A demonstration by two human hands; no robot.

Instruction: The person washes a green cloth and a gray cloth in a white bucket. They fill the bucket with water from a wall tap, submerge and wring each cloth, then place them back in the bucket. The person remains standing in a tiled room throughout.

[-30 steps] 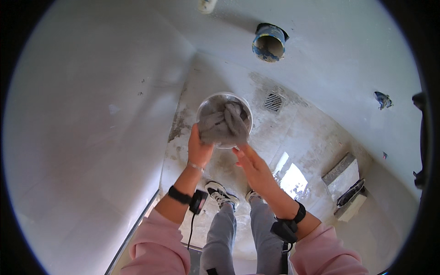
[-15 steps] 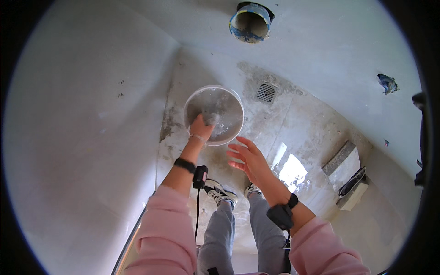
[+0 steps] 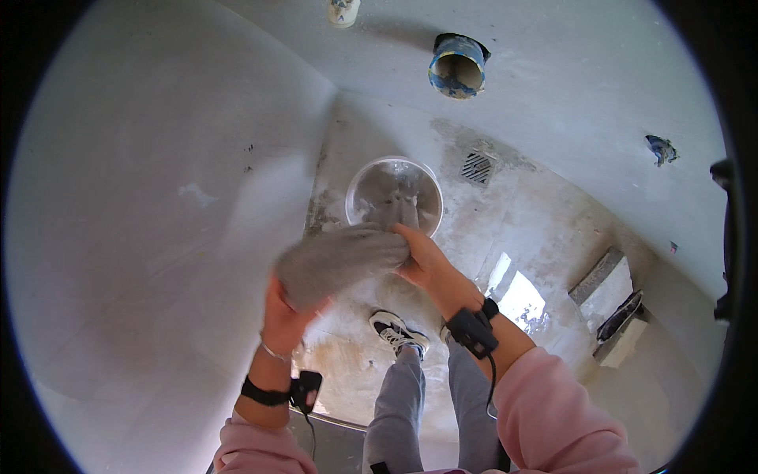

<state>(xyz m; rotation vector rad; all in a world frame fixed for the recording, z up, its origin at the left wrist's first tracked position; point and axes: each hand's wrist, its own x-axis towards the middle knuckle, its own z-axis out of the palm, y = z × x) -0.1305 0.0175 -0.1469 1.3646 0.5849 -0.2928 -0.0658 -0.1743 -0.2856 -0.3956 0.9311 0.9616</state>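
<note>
A wet-looking grey cloth [image 3: 339, 261] stretches between my two hands, above the near side of a round white bucket [image 3: 439, 209]. At its lower left end, my left hand [image 3: 290, 312] is closed round the cloth and slightly blurred. My right hand [image 3: 424, 259] grips the other end beside the bucket's near rim, with its fingers partly hidden by the cloth. Inside the bucket is greyish water, and a strip of cloth seems to hang down into it.
Beyond the bucket is a slotted floor drain [image 3: 477, 168]. An open pipe [image 3: 458, 71] sticks out of the far wall, with a smaller pipe stub [image 3: 343, 12] to its left. Slabs [image 3: 604, 288] lean by the right wall. Light reflects off wet floor at right.
My left hand has come out of the bucket with the cloth, moving left and nearer to me. The right hand has closed on the cloth's other end. The view has shifted slightly.
</note>
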